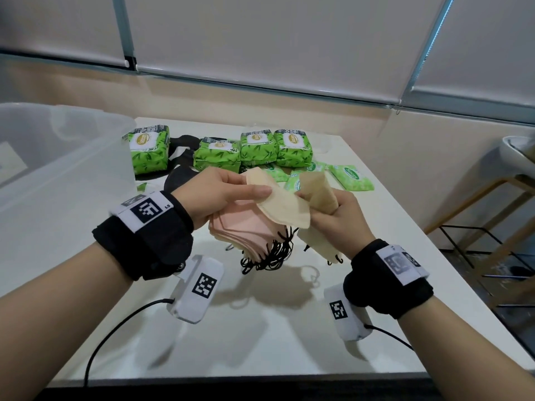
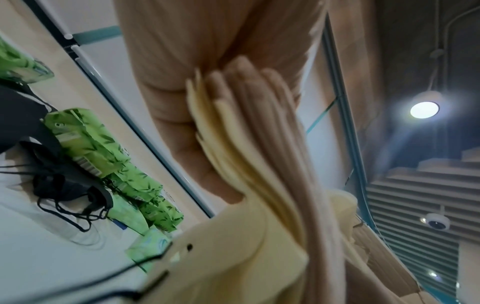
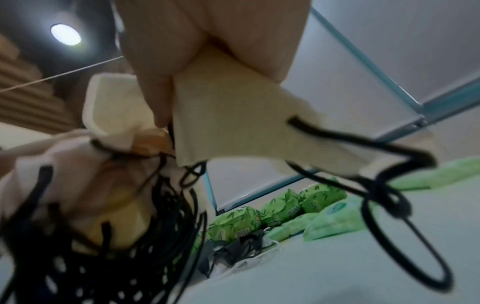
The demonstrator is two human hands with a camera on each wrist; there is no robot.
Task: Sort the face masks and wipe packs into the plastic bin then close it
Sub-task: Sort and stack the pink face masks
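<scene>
White surface (image 1: 260, 328) carries it all: far left the plastic bin (image 1: 58, 157) looks unfilled and unlidded, large wipe packs (image 1: 220, 153) wait behind, the left hand (image 1: 220, 195) grips stacked masks (image 1: 246, 227), the right hand (image 1: 341, 209) pinches cream masks (image 1: 318, 189), so sorting has barely begun.

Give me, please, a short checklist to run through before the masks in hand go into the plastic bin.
1. Left hand holds the pink and cream mask stack: ok.
2. Right hand grips the cream masks: ok.
3. Black ear loops untangled: not ok, they hang bunched.
4. Plastic bin open: cannot tell.
5. Large wipe packs binned: not ok, on the table.
</scene>
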